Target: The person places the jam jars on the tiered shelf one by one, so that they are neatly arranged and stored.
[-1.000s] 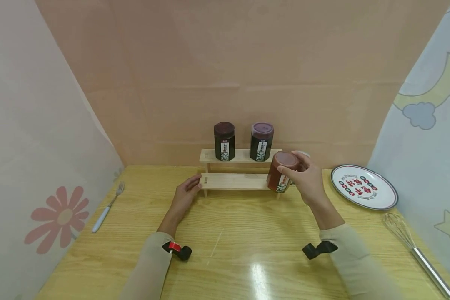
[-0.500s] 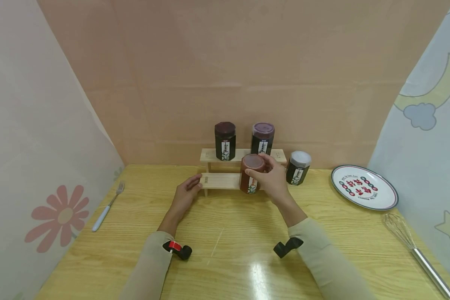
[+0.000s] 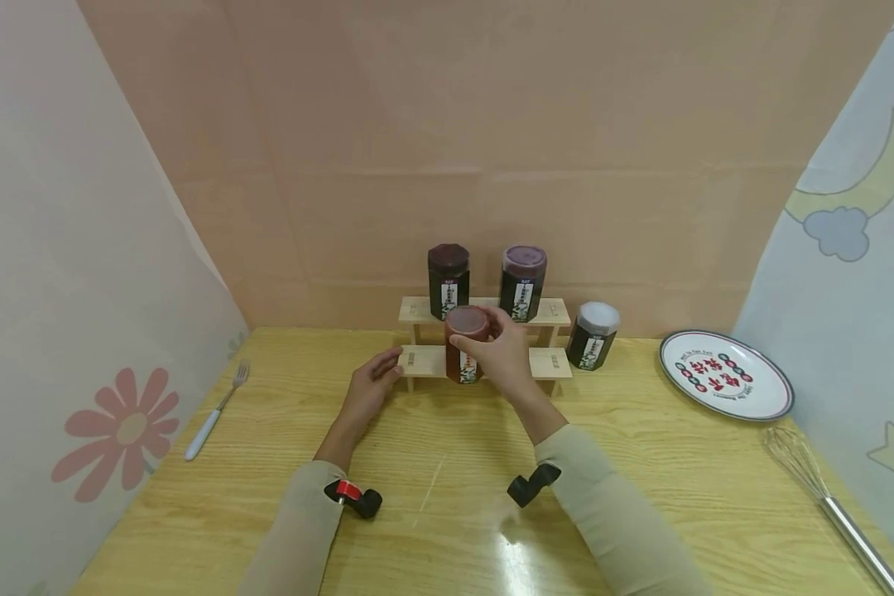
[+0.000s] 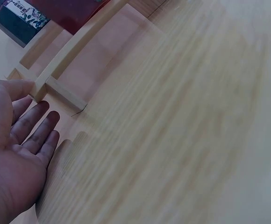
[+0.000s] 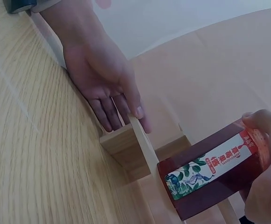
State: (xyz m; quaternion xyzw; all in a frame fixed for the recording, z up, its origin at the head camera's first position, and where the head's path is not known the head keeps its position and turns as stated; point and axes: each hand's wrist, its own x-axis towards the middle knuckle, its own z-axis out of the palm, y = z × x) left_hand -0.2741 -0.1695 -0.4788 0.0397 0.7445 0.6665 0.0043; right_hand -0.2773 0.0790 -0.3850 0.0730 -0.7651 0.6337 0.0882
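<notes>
My right hand (image 3: 508, 362) grips a red jam jar (image 3: 456, 354) near its lid, thumb in front. The jar stands upright at the lower step of a two-step wooden rack (image 3: 550, 361), left of its middle. In the right wrist view the jar's base (image 5: 170, 189) meets the step's edge, and its label shows berries and leaves. My left hand (image 3: 365, 393) holds the left end of that step; the left wrist view has the thumb (image 4: 21, 88) on the corner, other fingers loosely bent below. Two dark jars, one maroon-lidded (image 3: 448, 277), one purple-lidded (image 3: 524, 281), stand on the upper step.
A white-lidded jar (image 3: 594, 338) stands on the table right of the rack. Farther right lie a printed oval plate (image 3: 726, 403) and a whisk (image 3: 838, 513). A fork (image 3: 216, 414) lies at the left. An orange-brown backdrop rises behind the rack.
My right hand has carried the red jam jar leftward along the lower step, from its right end to left of the middle. My left hand has stayed at the rack's left end.
</notes>
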